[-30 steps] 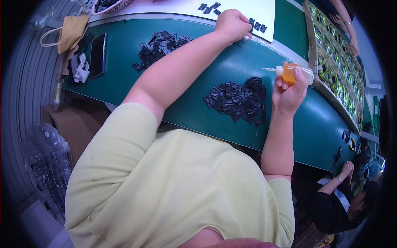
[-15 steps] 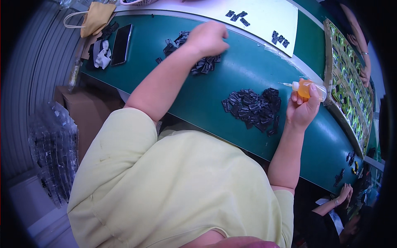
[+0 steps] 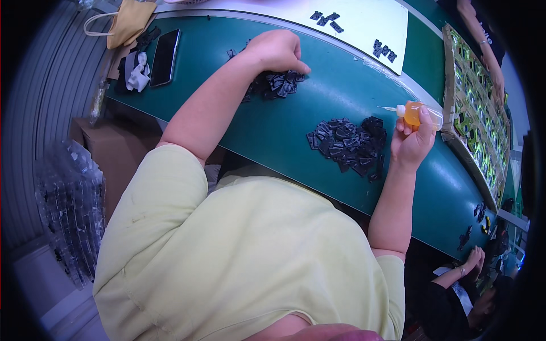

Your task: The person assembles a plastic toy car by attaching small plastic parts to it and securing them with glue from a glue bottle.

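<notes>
Straight up at twelve o'clock, over the far pile of black pieces [image 3: 284,85], hovering with the left hand [image 3: 276,50], fingers bent and close together, impossible to tell whether pinching anything: by the look of it, the picking step, calling for a clean grip on one piece alone! Out at two o'clock, gripping the amber squeeze bottle [image 3: 414,111] in the right hand [image 3: 410,146], fingers closed round its body, with the fine nozzle toward nine and the near pile [image 3: 344,141] below; beyond, at one, two clusters of small black parts [image 3: 384,49] on a white board [image 3: 361,31].
</notes>
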Action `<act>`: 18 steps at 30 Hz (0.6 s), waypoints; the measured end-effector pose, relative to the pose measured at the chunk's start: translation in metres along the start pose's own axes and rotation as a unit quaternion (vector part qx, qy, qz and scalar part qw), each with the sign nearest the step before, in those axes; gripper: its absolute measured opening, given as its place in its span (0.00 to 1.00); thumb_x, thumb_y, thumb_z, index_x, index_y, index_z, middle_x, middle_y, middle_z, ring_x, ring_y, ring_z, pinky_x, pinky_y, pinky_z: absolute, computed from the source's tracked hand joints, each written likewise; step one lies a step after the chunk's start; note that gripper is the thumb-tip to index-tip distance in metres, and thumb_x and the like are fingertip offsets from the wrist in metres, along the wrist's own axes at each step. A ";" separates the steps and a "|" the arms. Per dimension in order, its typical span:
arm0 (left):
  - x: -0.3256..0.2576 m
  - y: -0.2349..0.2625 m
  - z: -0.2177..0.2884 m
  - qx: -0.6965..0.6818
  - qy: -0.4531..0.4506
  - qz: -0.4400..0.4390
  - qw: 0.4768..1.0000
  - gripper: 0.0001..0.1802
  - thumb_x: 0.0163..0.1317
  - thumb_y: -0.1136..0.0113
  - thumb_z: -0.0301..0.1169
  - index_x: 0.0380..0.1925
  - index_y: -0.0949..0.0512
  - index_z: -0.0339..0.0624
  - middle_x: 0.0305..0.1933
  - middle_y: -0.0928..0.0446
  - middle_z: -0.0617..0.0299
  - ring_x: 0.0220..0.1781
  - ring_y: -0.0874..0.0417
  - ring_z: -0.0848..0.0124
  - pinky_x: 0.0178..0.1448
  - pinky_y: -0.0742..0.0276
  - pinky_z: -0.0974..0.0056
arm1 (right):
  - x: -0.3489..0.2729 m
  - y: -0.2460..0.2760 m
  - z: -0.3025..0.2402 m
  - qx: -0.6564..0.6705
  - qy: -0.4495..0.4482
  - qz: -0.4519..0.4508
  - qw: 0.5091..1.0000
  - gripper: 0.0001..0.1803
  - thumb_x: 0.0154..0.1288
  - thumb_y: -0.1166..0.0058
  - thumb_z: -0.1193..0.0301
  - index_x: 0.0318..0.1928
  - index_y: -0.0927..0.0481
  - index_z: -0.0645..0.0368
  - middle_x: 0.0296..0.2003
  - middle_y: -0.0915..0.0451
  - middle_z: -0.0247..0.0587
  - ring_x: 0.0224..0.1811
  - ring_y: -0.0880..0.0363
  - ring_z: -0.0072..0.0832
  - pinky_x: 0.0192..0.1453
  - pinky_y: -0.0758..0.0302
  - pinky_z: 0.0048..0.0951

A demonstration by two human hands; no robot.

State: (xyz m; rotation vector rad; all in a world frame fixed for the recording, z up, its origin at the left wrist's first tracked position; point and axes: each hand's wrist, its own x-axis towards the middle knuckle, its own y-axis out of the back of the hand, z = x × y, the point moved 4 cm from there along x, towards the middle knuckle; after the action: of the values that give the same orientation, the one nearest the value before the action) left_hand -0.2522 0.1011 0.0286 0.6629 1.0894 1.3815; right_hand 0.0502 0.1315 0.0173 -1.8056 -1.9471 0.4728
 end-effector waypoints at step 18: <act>-0.041 -0.064 0.078 -0.517 -0.049 -0.122 0.846 0.11 0.59 0.39 0.25 0.39 0.26 0.32 0.30 0.23 0.61 0.27 0.17 0.74 0.27 0.20 0.74 | -0.009 -0.013 0.009 0.027 -0.017 -0.023 0.999 0.11 0.61 0.44 0.71 0.40 0.27 0.65 0.30 0.22 0.45 0.17 0.33 0.17 0.23 0.28 0.21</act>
State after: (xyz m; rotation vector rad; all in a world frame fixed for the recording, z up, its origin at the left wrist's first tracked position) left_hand -0.1491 0.0699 0.0116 -0.2008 0.2086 1.4420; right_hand 0.0346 0.1221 0.0161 -1.7261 -1.9743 0.5384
